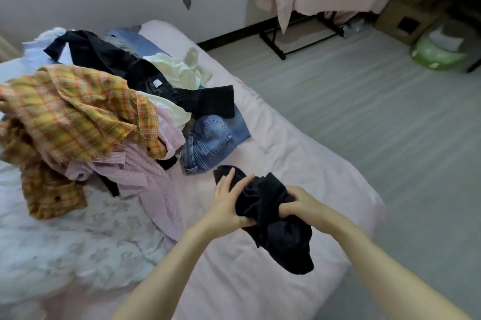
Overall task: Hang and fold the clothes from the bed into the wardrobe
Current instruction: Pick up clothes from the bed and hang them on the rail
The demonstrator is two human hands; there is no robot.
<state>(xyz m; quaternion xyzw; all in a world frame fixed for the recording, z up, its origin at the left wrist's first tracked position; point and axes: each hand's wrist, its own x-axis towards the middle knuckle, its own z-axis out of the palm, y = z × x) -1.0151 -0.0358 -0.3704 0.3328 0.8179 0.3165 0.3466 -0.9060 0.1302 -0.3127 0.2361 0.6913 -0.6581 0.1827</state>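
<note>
Both your hands grasp a bunched black garment (276, 218) above the pink bed (299, 163): left hand (229, 202) fingers spread against it, right hand (299, 205) clenched into its folds. Just beyond lie crumpled jeans (208, 142), a striped pink shirt (145, 174) and a yellow plaid shirt (73, 116) heaped leftward.

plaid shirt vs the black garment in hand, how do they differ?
The plaid shirt is yellow-orange check; the black garment is plain. The plaid shirt lies spread on top of the pile on the bed; the black garment is bunched up, gripped by the left hand and right hand. Both are crumpled and unfolded.
</note>
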